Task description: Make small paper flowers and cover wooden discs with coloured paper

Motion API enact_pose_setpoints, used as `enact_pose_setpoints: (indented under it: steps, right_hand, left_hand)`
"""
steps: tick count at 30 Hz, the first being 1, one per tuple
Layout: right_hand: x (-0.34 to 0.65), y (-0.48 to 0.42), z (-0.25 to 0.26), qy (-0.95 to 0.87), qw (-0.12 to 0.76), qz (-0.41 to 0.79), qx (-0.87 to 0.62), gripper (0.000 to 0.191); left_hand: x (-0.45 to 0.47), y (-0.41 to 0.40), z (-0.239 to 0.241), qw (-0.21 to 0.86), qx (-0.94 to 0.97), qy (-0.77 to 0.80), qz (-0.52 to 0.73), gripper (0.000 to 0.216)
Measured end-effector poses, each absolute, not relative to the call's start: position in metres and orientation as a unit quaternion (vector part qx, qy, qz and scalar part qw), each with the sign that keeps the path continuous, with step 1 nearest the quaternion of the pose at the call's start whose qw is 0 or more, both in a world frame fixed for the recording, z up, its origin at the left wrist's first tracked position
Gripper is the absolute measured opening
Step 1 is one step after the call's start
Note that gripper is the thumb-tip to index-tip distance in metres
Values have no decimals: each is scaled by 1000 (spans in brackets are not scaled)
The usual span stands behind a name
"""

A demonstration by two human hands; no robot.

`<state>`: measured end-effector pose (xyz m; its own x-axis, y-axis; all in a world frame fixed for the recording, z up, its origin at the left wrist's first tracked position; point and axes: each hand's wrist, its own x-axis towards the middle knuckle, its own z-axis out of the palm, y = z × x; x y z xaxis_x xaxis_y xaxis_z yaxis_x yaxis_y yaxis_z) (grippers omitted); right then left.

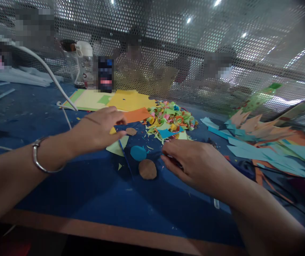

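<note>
My left hand (101, 126) hovers over the table, its fingers loosely bent and the thumb apart from them. A small yellow piece (112, 131) shows by its thumb; whether they touch I cannot tell. Below lie a pale green paper piece (118, 146) and a thin blue stick-like thing (125, 158). My right hand (189, 160) is closed, its fingers curled around something dark and mostly hidden. Between the hands lie a blue round paper cutout (138, 153), a brown roundish piece (147, 169) and a smaller brown piece (131, 131).
A heap of colourful paper scraps (168, 119) lies ahead, beside orange paper (136, 115) and yellow sheets (131, 99). Cut paper strips (264, 153) spread at the right. Bottles (85, 67) and a phone (105, 74) stand before a perforated metal screen (157, 53). A white cable (45, 65) crosses the left.
</note>
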<state>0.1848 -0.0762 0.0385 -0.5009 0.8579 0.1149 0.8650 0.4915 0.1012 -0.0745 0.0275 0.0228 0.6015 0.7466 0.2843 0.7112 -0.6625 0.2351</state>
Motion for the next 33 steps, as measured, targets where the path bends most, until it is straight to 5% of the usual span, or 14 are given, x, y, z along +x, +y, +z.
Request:
enact_pose_setpoints:
  steps: [7, 22, 27, 33]
  right_hand:
    - [176, -80, 33, -866, -44, -45, -497, 7]
    - [179, -82, 35, -857, -84, -8, -508, 21]
    - [176, -82, 36, -858, -92, -2, -506, 27]
    - [173, -82, 38, -857, -113, -22, -503, 28]
  left_hand:
    - [-29, -25, 7, 86, 952, 270, 111, 37]
    - [-51, -21, 35, 257, 909, 314, 92, 29]
    - [-42, -30, 22, 189, 950, 240, 70, 42]
    - [-41, 33, 23, 33, 921, 368, 126, 34]
